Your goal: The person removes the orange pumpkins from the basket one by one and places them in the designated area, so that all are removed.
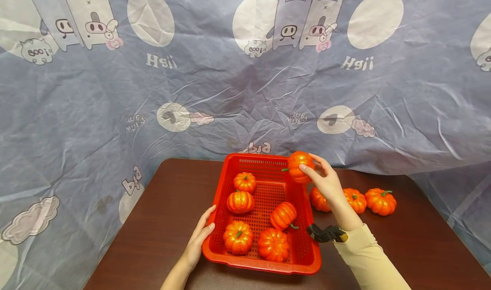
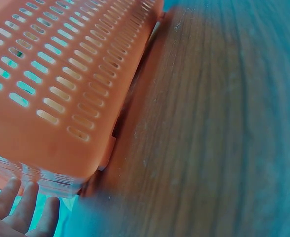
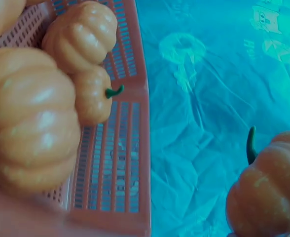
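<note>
My right hand [image 1: 326,181] holds a small orange pumpkin [image 1: 300,166] with a green stem, over the back right corner of a red plastic basket [image 1: 262,264]. In the right wrist view, a stemmed pumpkin [image 3: 266,192] shows at the lower right, outside the basket wall. Several pumpkins lie inside the basket, among them a ribbed one [image 1: 240,202] on the left and a tilted one [image 1: 283,215] on the right. Against the basket's left side, my left hand [image 1: 197,241] rests with its fingers extended; its fingertips [image 2: 29,190] appear beside the slotted wall.
Three more pumpkins stand on the dark wooden table [image 1: 153,239] right of the basket; the outer one [image 1: 380,202] is fully visible, while the right hand and basket partly cover the others. A grey-blue printed sheet [image 1: 230,90] hangs behind the table.
</note>
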The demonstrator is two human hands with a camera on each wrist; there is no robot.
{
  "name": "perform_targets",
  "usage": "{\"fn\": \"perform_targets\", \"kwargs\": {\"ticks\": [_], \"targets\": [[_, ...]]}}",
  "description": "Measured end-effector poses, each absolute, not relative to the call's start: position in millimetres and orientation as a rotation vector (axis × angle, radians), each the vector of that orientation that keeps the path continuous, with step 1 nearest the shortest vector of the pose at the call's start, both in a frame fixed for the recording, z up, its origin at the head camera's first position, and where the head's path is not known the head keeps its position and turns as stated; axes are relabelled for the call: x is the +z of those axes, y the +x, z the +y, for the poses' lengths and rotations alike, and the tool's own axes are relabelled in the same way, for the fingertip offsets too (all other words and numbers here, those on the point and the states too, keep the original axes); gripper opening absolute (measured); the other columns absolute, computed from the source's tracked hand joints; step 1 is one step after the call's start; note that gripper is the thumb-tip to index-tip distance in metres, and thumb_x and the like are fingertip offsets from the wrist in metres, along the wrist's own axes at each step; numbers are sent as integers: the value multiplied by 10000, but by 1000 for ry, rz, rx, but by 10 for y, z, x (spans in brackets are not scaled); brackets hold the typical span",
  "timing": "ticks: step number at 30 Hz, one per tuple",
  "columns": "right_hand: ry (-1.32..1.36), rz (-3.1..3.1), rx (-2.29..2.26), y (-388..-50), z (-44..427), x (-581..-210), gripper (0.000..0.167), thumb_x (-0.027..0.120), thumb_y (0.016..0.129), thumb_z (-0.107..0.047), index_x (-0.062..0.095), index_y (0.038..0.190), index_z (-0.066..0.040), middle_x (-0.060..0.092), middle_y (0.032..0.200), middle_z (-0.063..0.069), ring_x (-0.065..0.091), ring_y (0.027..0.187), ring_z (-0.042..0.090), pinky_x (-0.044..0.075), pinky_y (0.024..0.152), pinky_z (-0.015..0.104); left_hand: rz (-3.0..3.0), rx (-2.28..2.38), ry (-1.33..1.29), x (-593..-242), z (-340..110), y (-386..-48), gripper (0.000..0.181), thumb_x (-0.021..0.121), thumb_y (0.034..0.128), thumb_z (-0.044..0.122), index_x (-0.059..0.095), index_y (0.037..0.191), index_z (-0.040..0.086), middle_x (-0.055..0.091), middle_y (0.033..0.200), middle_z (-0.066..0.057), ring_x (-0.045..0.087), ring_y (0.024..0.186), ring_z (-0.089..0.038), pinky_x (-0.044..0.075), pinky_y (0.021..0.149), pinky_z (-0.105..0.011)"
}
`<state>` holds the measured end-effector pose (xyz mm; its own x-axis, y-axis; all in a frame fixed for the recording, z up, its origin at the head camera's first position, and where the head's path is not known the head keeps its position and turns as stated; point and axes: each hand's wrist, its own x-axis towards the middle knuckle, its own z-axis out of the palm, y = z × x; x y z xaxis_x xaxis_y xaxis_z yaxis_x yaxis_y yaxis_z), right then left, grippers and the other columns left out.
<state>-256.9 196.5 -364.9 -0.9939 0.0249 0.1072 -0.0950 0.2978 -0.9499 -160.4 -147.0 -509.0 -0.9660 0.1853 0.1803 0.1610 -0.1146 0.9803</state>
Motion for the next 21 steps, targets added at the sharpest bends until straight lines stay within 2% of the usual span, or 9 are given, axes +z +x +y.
{"fn": "perform_targets", "kwargs": {"ticks": [2, 8, 12, 15, 17, 21], "targets": [[61, -2405, 1815, -2534, 2042, -3668, 651, 649, 868, -410, 405, 1411, -147, 512, 1224, 81, 541, 923, 59, 462, 765, 241, 2079, 2296, 402, -5089, -1471, -1603, 485, 372, 996, 201, 275, 1471, 192, 229, 1512, -96, 317, 1309, -224, 315, 997, -209], [11, -2255, 1900, -2413, 2254, -3719, 608, 636, 896, -316, 388, 1406, -94, 499, 1158, -38, 514, 953, 53, 462, 733, 160, 2082, 2293, 399, -5083, -1470, -1602, 483, 371, 995, 202, 276, 1469, 195, 229, 1510, -91, 307, 1315, -221, 310, 999, -208], [-24, -2199, 1934, -2329, 2379, -3763, 616, 596, 922, -298, 324, 1434, -89, 465, 1144, -22, 521, 906, 46, 474, 701, 167, 2090, 2289, 398, -5081, -1469, -1601, 484, 370, 994, 201, 276, 1469, 197, 221, 1514, -86, 292, 1325, -208, 297, 1002, -196], [-28, -2180, 1913, -2267, 2466, -3833, 580, 540, 954, -287, 303, 1455, -117, 452, 1114, -2, 538, 832, 37, 482, 662, 174, 2088, 2290, 407, -5079, -1467, -1601, 484, 367, 995, 199, 273, 1470, 193, 219, 1515, -92, 286, 1329, -214, 294, 1004, -196], [-23, -2162, 1903, -2216, 2512, -3888, 511, 507, 971, -271, 346, 1441, -153, 462, 1081, -13, 550, 772, 42, 485, 628, 177, 2086, 2289, 409, -5082, -1468, -1602, 484, 366, 996, 199, 271, 1470, 194, 220, 1515, -93, 284, 1329, -225, 296, 1004, -198], [11, -2100, 1931, -2120, 2580, -4011, 334, 481, 983, -225, 468, 1316, -222, 486, 1037, -50, 557, 771, 40, 493, 613, 182, 2088, 2287, 397, -5089, -1467, -1605, 482, 370, 996, 205, 275, 1469, 204, 223, 1514, -83, 280, 1330, -243, 302, 1001, -202]]}}
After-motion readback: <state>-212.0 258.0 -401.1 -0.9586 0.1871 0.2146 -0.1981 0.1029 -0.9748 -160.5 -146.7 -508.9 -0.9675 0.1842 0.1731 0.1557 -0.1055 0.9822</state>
